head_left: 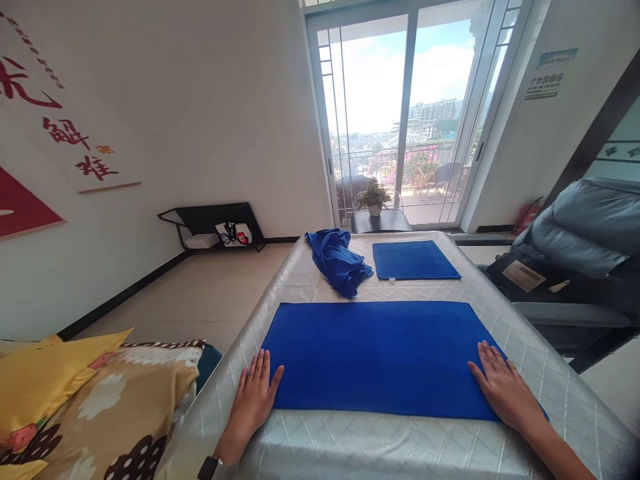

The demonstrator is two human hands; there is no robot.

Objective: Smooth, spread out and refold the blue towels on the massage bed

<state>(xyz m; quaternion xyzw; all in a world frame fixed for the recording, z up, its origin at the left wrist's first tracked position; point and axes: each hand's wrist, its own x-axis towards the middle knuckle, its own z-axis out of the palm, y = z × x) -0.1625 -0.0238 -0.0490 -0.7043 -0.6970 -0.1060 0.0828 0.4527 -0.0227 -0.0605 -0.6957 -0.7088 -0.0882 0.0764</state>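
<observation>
Both hands lie flat and open on the spread blue towel [380, 357]: left hand [254, 400] at its near-left corner, right hand [503, 387] near-right. Smooth outward evenly, keeping edges square.

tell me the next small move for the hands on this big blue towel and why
Probably pinch the near corners: the left hand and right hand lie flat at the ends of the spread blue towel, while a folded towel lies beyond it.
</observation>
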